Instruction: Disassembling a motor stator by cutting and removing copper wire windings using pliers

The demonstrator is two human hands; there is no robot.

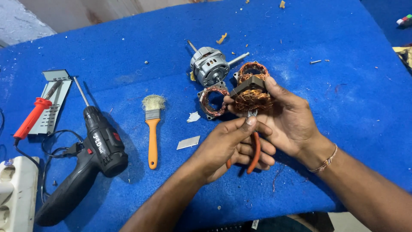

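Your right hand [281, 114] was wrapped around a motor stator [252, 92], fingers curled behind its dark laminated core and thumb across the front, so the copper windings faced you above the table. Your left hand [234, 146] was closed on a pair of orange-handled pliers [254, 148], the handles squeezed into the palm and the small metal nose pointing up, touching the lower edge of the winding. Whether the nose had actually pinched a wire could not be made out.

Just beyond the stator, to the left, a second wound stator [213, 101] lay on the blue table cover [343, 107], and farther back stood the grey motor housing [209, 65] with its shaft sticking out both ways. Left of those lay a paintbrush [152, 124] with an orange handle, then a black cordless drill [88, 163], and at the far left a red-handled soldering iron [32, 117] resting on a grey metal plate [50, 101]. A white power strip [15, 193] sat at the near left corner.

From that hold, the risk I judged was a slip: with the nose working so close to your right fingers, a wire giving way suddenly could drive the tip into them. Pulling hard on thin copper could also snap or nick neighbouring turns, and the stator, held in air by one hand, could twist loose.
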